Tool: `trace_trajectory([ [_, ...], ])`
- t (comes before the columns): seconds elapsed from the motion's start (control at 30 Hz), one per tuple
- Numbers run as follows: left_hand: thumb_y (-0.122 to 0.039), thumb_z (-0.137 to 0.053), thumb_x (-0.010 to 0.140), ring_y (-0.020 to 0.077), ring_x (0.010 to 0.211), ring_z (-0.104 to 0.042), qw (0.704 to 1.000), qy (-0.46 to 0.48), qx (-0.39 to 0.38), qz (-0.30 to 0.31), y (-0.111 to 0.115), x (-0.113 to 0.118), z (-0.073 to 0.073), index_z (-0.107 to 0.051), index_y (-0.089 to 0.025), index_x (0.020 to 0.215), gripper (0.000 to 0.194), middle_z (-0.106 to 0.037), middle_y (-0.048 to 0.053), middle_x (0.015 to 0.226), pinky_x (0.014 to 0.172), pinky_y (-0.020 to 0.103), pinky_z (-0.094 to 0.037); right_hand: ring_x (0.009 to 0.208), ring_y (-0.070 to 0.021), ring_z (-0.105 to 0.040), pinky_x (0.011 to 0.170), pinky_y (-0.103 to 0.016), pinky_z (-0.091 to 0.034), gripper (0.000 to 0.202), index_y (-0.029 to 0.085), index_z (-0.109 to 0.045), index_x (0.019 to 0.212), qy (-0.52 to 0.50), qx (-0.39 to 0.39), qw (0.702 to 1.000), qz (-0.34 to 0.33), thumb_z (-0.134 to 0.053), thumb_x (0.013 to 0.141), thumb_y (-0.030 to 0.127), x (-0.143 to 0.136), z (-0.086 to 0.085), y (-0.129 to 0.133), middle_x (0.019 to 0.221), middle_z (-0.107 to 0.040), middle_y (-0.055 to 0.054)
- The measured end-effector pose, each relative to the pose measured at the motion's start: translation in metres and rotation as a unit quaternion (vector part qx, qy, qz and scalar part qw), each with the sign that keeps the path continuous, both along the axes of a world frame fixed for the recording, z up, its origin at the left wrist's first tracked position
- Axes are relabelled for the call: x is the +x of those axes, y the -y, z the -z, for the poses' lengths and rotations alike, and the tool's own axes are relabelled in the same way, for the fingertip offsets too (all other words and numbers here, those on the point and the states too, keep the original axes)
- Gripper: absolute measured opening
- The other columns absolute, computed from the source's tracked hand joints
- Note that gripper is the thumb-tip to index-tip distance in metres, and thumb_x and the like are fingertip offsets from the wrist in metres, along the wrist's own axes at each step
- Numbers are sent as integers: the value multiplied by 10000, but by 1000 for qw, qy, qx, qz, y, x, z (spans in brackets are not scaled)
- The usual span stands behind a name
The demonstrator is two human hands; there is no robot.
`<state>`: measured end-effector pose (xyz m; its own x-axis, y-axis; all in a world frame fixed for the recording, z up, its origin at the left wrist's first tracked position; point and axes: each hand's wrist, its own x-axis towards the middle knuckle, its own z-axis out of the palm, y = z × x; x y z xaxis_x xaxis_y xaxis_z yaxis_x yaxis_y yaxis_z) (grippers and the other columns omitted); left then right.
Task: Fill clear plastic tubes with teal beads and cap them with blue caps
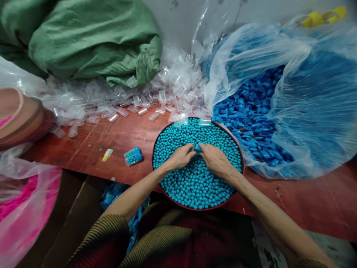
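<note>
A round red-rimmed tray (243, 163) full of small turquoise balls stands at the table's front edge. Over its middle, my right hand (216, 158) pinches a blue cap (198, 148) between thumb and fingers. Close beside the cap, on its left, is my left hand (182, 155), fingers curled together; what they hold, if anything, is too small to make out. Two clear plastic pieces (205, 122) lie at the tray's far rim. Left of the tray rests a clear container with a blue cap (133, 156), filled with turquoise balls.
Many clear plastic containers (178, 87) are heaped behind, beside a green sack (92, 41). An open plastic bag (315, 104) of blue caps (251, 115) lies right. At left are a pinkish bowl (25, 115), a bag with pink pieces (33, 197) and a small yellow-white piece (107, 155).
</note>
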<state>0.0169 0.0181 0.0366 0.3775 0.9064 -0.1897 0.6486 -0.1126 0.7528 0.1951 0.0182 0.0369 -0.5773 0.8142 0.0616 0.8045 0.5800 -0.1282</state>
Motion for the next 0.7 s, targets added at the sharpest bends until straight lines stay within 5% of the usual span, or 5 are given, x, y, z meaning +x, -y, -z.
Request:
trace_trajectory([
  [0.2, -249, -451, 837, 141, 835, -556, 991, 121, -46, -27, 3, -8, 0, -560, -156, 951, 183, -608, 13, 886, 788, 271, -476, 765, -188, -613, 704, -287, -478, 312, 174, -612, 1139, -142, -78, 987, -3, -414, 909, 246, 24, 1, 0, 838, -655, -74],
  [0.37, -275, -478, 832, 110, 705, -521, 966, 216, -119, -73, 9, -2, -1, -503, -180, 1091, 277, -568, 14, 907, 528, 189, -471, 846, -198, -650, 778, -339, -516, 329, 194, -627, 1155, -319, -98, 941, 58, -445, 888, 252, 6, -1, 5, 953, -703, -77],
  [0.5, -276, -498, 818, 97, 622, -525, 937, 291, -169, -92, 17, 2, -4, -443, -203, 1192, 385, -557, 12, 890, 478, 200, -492, 812, -184, -667, 756, -314, -530, 246, 233, -699, 1012, -378, -163, 908, 77, -513, 860, 285, -5, -2, 11, 889, -728, -24],
  [0.7, -258, -496, 815, 77, 545, -473, 925, 317, -159, -140, 26, 5, -6, -417, -186, 1281, 478, -534, 0, 786, 414, 174, -455, 770, -189, -655, 726, -307, -516, 306, 192, -684, 1056, -313, -101, 943, 57, -429, 899, 254, -3, -12, 20, 831, -709, -71],
])
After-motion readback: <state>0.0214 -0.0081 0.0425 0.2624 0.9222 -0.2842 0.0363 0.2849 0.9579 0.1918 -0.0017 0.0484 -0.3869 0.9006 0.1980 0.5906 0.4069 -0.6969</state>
